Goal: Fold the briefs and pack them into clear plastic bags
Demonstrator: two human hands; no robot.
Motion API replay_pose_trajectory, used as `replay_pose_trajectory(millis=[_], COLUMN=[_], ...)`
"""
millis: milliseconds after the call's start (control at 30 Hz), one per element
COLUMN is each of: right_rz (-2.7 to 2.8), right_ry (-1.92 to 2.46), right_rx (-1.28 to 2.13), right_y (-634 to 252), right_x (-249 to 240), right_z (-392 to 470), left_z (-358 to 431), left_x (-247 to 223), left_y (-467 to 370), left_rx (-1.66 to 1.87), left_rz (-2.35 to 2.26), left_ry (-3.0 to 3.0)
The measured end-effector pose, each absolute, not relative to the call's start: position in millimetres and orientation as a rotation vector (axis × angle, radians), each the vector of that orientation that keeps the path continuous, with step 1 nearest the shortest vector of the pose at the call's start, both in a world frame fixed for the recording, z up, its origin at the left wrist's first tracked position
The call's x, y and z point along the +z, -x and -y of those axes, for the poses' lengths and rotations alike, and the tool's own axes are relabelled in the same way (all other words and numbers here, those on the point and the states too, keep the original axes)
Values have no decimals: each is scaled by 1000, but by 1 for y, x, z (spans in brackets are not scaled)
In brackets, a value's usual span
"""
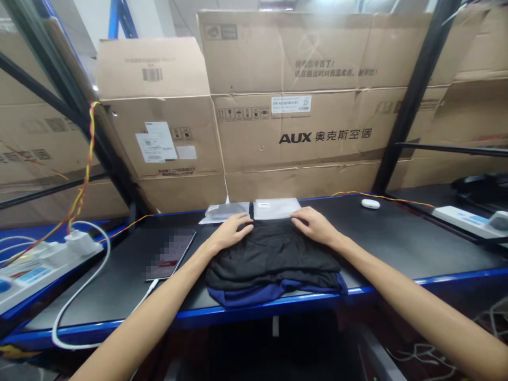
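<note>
A stack of folded black cloth (278, 251), with dark blue cloth (254, 296) showing beneath it, lies at the table's front edge. My left hand (232, 233) rests at the stack's far left corner, thumb and fingers apart. At the far right corner is my right hand (315, 226), its thumb also apart from the fingers and its fingertips close to a flat white packet (278, 209). A second packet, greyish and clear (228, 211), lies just beyond my left fingers. Neither hand visibly pinches the cloth.
On the left lie a phone (170, 256) with a white cable and a power strip (47, 262) with plugs. A white earbud case (370, 203) and another power strip (468, 219) are on the right. Large cardboard boxes (246, 153) stand behind the black tabletop (397, 243).
</note>
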State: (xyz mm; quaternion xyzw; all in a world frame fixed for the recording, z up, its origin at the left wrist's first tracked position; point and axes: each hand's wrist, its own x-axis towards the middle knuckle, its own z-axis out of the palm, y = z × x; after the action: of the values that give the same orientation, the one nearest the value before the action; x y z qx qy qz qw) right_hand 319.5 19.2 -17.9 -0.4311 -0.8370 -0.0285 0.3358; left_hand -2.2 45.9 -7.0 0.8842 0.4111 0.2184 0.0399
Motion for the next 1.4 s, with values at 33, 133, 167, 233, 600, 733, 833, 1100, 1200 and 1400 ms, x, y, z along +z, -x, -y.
replay_pose_trajectory(millis=[33, 133, 167, 233, 600, 733, 833, 1100, 1200, 1400], right_rz=[2149, 2121, 2127, 2132, 2048, 2234, 2339, 2387, 2282, 2262], right_ry=[1192, 1332, 1343, 1346, 1195, 1226, 1283, 1254, 1149, 1036], right_rx=[-106, -117, -106, -87, 105, 225, 206, 205, 193, 408], right_y=[-323, -330, -332, -334, -339, -343, -345, -349, -347, -345], right_x=[-19, -21, -22, -22, -8, -5, -5, -12, -8, 3], right_z=[-23, -30, -31, -31, -9, 4, 13, 28, 38, 79], left_z=[-48, -53, -53, -55, -39, -19, -10, -3, 4, 36], left_x=[-8, -9, -8, -7, 8, 20, 22, 29, 38, 45], left_y=[3, 2, 1, -1, -2, 2, 1, -2, 3, 22], left_rx=[668, 711, 736, 802, 1063, 909, 659, 470, 582, 425], left_rz=[-1256, -1231, -1223, -1211, -1067, -914, -854, -896, -881, -823], left_ry=[-2705, -2670, -2650, -2593, -2500, -2689, -2785, -2792, -2709, -2473])
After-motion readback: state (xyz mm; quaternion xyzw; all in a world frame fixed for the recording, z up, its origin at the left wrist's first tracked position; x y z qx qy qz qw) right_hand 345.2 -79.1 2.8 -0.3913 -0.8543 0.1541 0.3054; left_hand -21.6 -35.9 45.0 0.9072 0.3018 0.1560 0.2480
